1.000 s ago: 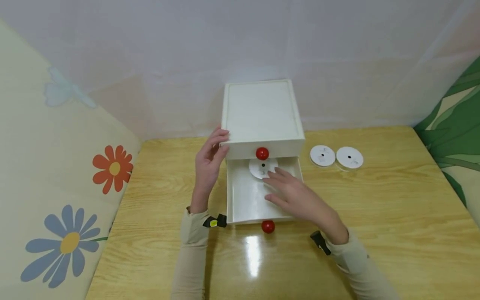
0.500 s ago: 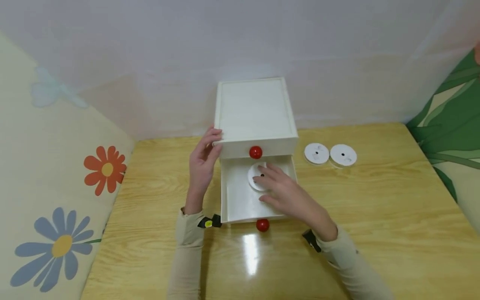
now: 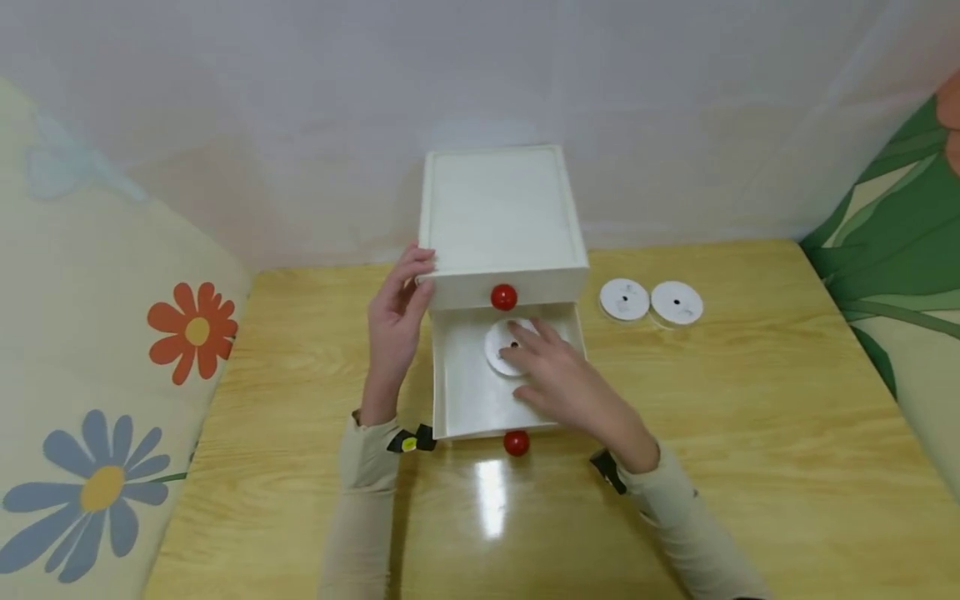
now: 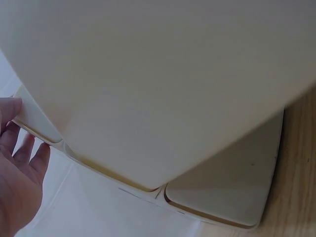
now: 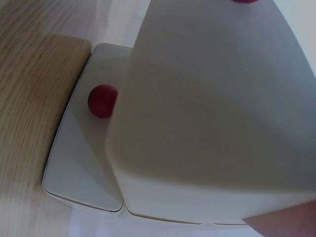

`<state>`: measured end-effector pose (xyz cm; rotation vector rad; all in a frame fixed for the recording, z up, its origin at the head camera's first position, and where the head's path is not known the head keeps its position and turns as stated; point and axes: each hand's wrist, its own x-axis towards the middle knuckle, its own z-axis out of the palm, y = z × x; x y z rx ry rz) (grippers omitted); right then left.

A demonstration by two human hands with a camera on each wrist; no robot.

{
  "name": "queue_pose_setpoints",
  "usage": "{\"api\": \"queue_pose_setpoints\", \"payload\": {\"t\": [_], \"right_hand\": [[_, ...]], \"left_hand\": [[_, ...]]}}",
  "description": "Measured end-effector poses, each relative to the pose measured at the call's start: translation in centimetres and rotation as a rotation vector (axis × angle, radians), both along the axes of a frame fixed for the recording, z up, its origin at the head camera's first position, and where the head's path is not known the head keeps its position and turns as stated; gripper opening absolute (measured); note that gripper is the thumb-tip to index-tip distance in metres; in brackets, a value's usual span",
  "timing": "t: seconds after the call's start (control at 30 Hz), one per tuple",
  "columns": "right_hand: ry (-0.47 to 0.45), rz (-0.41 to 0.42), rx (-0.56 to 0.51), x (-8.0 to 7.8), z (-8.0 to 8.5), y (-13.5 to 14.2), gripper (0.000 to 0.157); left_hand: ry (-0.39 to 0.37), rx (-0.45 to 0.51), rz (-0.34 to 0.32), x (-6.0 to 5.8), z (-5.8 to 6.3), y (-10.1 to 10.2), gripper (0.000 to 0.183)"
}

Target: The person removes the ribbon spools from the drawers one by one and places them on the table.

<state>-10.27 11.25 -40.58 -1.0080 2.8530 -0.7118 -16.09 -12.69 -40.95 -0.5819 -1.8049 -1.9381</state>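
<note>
Looks like spool handling: right hand (image 3: 562, 379), fingers loosely spread over the white spool (image 3: 496, 343) in the pulled-out drawer (image 3: 472, 402), no pinch visible, left hand (image 3: 396, 321) pinches the cabinet (image 3: 498, 208) corner; next move likely needs thumb at the spool's rim

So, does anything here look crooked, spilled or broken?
Nothing stands out. The white cabinet stands upright; one drawer is pulled out, with a white disc inside under the right hand. Two more discs lie flat on the table.
</note>
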Motion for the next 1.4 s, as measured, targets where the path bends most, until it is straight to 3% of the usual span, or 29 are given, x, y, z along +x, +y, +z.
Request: {"api": "queue_pose_setpoints", "payload": {"t": [0.3, 0.67, 1.0, 1.4], "right_hand": [[-0.045, -0.039, 0.031, 0.0, 0.2, 0.1, 0.058], [0.029, -0.012, 0.0, -0.6, -0.2, 0.2, 0.059], [0.021, -0.016, 0.041, -0.9, -0.2, -0.3, 0.057], [0.073, 0.022, -0.002, -0.8, -0.2, 0.1, 0.05]], "left_hand": [[0.014, -0.008, 0.001, -0.3, 0.1, 0.0, 0.02], [0.003, -0.018, 0.009, -0.3, 0.2, 0.1, 0.019], [0.001, -0.014, 0.012, -0.2, 0.3, 0.0, 0.019], [0.015, -0.021, 0.014, -0.3, 0.2, 0.1, 0.019]]}}
